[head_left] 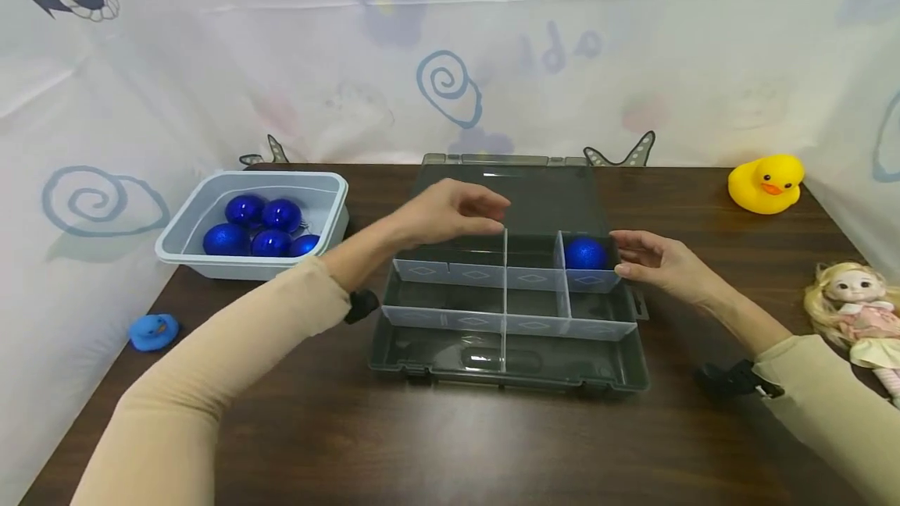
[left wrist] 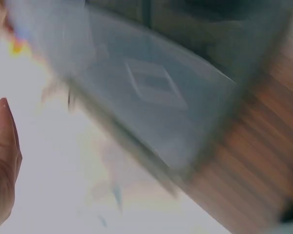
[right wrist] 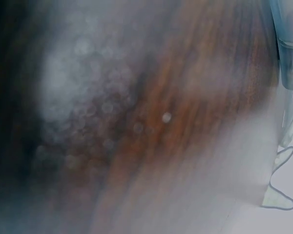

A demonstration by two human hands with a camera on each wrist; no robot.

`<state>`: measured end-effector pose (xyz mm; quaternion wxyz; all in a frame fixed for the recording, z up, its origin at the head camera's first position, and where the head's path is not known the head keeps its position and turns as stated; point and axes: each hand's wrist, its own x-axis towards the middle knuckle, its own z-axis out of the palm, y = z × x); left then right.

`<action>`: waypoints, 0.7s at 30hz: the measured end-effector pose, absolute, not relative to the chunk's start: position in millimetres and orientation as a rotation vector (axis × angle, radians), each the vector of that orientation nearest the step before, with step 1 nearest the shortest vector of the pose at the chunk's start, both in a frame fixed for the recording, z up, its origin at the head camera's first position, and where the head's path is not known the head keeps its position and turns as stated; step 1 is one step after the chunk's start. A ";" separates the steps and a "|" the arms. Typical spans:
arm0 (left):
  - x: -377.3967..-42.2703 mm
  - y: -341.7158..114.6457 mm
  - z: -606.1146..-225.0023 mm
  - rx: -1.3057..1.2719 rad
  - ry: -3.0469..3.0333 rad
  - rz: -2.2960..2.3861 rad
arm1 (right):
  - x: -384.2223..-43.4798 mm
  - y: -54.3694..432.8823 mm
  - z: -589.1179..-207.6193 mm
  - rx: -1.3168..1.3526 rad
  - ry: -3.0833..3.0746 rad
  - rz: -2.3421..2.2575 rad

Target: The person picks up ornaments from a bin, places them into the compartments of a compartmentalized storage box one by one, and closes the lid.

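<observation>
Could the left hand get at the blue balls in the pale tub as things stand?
Probably yes: the left hand appears empty, and the pale tub is uncovered, leaving the blue balls exposed from above.

Dividers [head_left: 471, 320] bar sideways passage within the case [head_left: 436, 346], leaving access from above.

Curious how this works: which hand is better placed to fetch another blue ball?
The left hand, I'd say: it looks empty and is nearer the pale tub of blue balls. The right hand is farther, at the right edge of the divided box.
</observation>
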<state>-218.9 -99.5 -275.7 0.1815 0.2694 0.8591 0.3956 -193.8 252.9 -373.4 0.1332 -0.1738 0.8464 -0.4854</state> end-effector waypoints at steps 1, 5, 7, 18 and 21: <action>-218.0 -116.3 -271.7 0.712 2.444 1.172 | -193.7 253.1 -373.1 -0.506 2.455 -1.405; -213.3 -187.2 -263.5 0.487 2.547 1.301 | -192.9 252.7 -372.3 -0.506 2.462 -1.396; -210.5 -221.5 -265.0 0.383 2.600 1.275 | -192.9 252.4 -372.4 -0.507 2.460 -1.400; -193.7 -314.4 -292.7 0.119 2.705 0.915 | -193.0 251.6 -376.9 -0.514 2.417 -1.456; -194.5 -316.4 -295.2 0.115 2.712 0.868 | -192.4 251.5 -377.5 -0.509 2.422 -1.452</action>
